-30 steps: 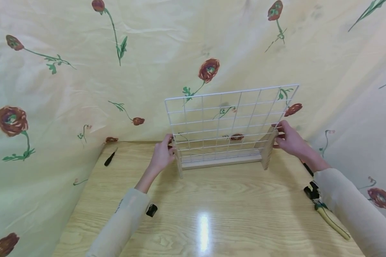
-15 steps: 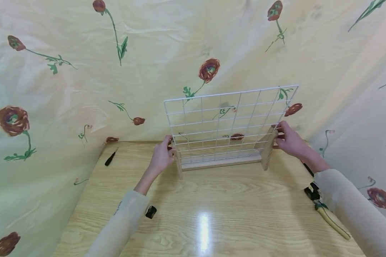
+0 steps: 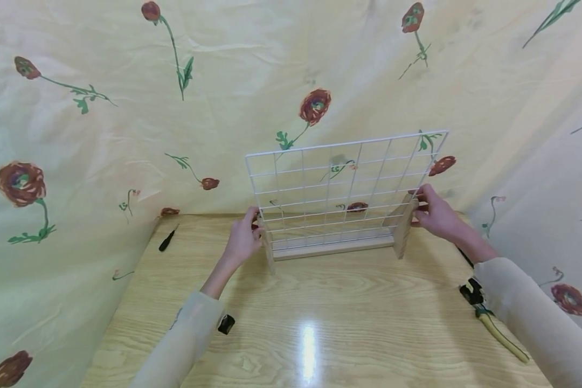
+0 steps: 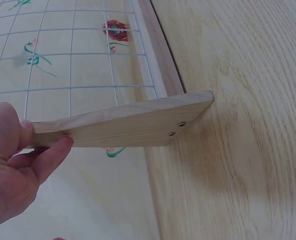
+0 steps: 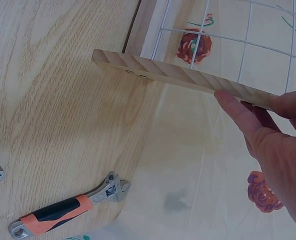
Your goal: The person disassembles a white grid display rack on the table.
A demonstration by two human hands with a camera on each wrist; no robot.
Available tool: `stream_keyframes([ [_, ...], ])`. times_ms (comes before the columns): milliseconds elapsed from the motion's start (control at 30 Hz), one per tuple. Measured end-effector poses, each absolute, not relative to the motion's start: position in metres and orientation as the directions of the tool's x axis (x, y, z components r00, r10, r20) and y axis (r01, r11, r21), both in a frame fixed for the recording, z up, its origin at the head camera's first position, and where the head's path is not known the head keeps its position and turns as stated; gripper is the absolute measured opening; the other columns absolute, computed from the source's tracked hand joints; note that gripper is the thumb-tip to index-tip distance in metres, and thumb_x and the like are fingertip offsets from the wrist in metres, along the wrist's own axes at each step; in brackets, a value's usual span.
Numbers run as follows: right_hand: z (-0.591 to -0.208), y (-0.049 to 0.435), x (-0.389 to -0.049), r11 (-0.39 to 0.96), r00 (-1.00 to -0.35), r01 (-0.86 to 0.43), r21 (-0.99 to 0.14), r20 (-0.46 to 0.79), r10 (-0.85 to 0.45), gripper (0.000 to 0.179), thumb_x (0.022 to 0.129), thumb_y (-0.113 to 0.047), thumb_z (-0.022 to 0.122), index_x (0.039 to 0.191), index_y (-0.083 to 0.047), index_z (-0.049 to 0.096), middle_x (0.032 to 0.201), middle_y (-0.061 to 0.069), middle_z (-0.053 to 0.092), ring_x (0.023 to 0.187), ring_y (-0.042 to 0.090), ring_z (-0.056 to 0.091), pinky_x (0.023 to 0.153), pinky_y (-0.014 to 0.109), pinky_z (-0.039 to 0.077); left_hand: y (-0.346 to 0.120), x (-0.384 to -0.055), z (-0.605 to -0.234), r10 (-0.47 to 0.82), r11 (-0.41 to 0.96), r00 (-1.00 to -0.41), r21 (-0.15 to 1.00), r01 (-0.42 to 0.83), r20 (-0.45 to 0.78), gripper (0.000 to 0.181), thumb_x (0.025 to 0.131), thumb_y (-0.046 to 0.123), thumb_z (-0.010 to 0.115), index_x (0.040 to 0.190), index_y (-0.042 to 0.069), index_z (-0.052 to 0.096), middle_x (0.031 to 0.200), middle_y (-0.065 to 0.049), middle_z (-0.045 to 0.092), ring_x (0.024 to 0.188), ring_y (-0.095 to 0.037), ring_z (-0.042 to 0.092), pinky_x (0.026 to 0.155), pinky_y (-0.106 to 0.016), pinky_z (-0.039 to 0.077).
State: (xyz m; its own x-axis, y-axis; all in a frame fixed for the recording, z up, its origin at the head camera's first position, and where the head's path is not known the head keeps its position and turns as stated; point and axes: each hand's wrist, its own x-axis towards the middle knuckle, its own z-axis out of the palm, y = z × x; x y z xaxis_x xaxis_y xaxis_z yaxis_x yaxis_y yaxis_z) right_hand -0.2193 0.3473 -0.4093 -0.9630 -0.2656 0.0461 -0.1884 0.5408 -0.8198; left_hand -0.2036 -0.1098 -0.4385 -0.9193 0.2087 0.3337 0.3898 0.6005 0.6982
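The left hand [image 3: 242,238] and right hand [image 3: 437,213] grip wooden end panels [image 4: 123,127] at the back of the table [image 3: 368,302]; with screws [image 4: 181,124] in both and the white wire grid [image 3: 346,143] between, assembly looks nearly done, though whether fastening remains is unclear

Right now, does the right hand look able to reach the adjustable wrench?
Probably yes, once the right hand lets go of the wooden side panel: in its wrist view, nothing lies on the wrench.
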Motion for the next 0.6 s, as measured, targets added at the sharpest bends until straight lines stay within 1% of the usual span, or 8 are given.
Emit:
stream_keyframes([
  [167, -0.41, 0.347, -0.218, 0.53, -0.96, -0.21, -0.822, 0.069, -0.273, 0.035, 0.093, 0.019, 0.04, 0.125, 0.014, 0.026, 0.132, 0.045, 0.034, 0.11, 0.063, 0.048, 0.076, 0.048, 0.06, -0.111, -0.2, -0.438, 0.204, 0.594, -0.926, 0.712, 0.375, 0.318, 0.04, 0.087, -0.016, 0.063, 0.123, -0.002, 0.051, 0.112, -0.029, 0.067, 0.095, -0.04, 0.07, 0.079, -0.044, 0.061],
  [333, -0.411, 0.347, -0.216, 0.526, -0.956, -0.233, -0.818, 0.092, -0.28, 0.035, 0.092, 0.02, 0.04, 0.123, 0.013, 0.027, 0.131, 0.045, 0.036, 0.107, 0.061, 0.05, 0.074, 0.048, 0.06, -0.113, -0.197, -0.439, 0.216, 0.6, -0.929, 0.71, 0.368, 0.299, 0.041, 0.09, -0.015, 0.062, 0.126, -0.002, 0.051, 0.114, -0.027, 0.066, 0.097, -0.039, 0.07, 0.08, -0.044, 0.061],
  [467, -0.411, 0.345, -0.215, 0.522, -0.953, -0.248, -0.816, 0.111, -0.281, 0.035, 0.091, 0.021, 0.042, 0.122, 0.014, 0.029, 0.131, 0.044, 0.037, 0.106, 0.059, 0.051, 0.074, 0.049, 0.06, -0.114, -0.195, -0.44, 0.224, 0.608, -0.925, 0.698, 0.378, 0.306, 0.042, 0.09, -0.015, 0.062, 0.127, -0.002, 0.05, 0.113, -0.026, 0.066, 0.097, -0.038, 0.07, 0.08, -0.044, 0.061],
  [600, -0.409, 0.344, -0.214, 0.518, -0.955, -0.241, -0.821, 0.103, -0.28, 0.034, 0.091, 0.021, 0.042, 0.121, 0.014, 0.029, 0.134, 0.044, 0.035, 0.107, 0.059, 0.049, 0.074, 0.05, 0.06, -0.114, -0.192, -0.439, 0.224, 0.613, -0.923, 0.691, 0.383, 0.312, 0.042, 0.089, -0.015, 0.063, 0.127, -0.003, 0.05, 0.112, -0.026, 0.066, 0.096, -0.039, 0.07, 0.079, -0.045, 0.061],
])
